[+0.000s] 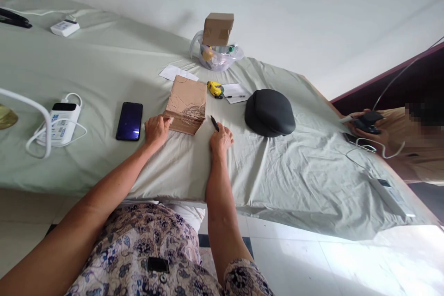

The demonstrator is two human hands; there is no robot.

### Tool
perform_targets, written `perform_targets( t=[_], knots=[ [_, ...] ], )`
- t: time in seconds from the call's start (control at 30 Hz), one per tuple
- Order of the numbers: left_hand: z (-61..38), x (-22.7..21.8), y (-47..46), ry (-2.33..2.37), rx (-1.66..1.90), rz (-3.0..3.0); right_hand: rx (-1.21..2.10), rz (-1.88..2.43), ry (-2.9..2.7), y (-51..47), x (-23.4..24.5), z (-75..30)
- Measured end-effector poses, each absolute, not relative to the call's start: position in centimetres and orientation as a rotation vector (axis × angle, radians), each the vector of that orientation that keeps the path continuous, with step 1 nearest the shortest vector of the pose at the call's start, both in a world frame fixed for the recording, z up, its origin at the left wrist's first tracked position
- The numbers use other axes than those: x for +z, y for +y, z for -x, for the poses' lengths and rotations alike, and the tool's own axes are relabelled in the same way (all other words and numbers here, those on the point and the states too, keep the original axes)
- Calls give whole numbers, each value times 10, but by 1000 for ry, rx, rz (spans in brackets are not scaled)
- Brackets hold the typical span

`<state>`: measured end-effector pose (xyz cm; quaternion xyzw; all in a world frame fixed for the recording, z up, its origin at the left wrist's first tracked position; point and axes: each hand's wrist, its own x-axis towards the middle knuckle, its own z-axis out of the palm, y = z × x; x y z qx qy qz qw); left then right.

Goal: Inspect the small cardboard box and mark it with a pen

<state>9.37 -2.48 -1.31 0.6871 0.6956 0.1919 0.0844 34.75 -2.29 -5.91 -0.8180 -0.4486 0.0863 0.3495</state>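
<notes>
A brown cardboard box [189,95] with dark scribbled pen lines sits on the cloth in front of me. My left hand [157,130] is closed on its near left corner, fingers pinching the cardboard edge. To the right of the box, my right hand [221,139] rests on the cloth, closed around a black pen [214,123]. The pen's tip points away from me, towards the box, and is apart from it. Left of my left hand lies a dark smartphone [129,121]. A yellow tape measure [215,89] lies just beyond the box's right side.
A black rounded case [269,113] stands to the right. Behind, a clear plastic basket [222,61] carries a small cardboard box [218,29]. White power strips [62,122] with cables lie left. Paper [236,93] with a pen is near the tape measure. Another person's hands [369,122] hold a dark object at far right.
</notes>
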Motion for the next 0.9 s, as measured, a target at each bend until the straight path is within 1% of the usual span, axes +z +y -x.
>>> perform_targets(
  t=[0.2, 0.33, 0.5, 0.57, 0.73, 0.9],
  knots=[
    [-91, -14, -28, 2020, 582, -2057, 280, 2054, -1176, -25, -55, -337],
    [-91, -12, -29, 2016, 565, -2044, 460, 1776, -977, -21, -48, -330],
    [-92, -8, -32, 1989, 556, -2029, 547, 1334, -776, -23, -36, -320],
    [-92, -7, -33, 1991, 551, -2030, 586, 1223, -741, -27, -29, -315],
    [-93, -8, -34, 1993, 573, -2021, 574, 1106, -894, -40, -10, -304],
    [-95, -6, -33, 1999, 600, -2002, 439, 1043, -1102, -55, -1, -292]
  ],
)
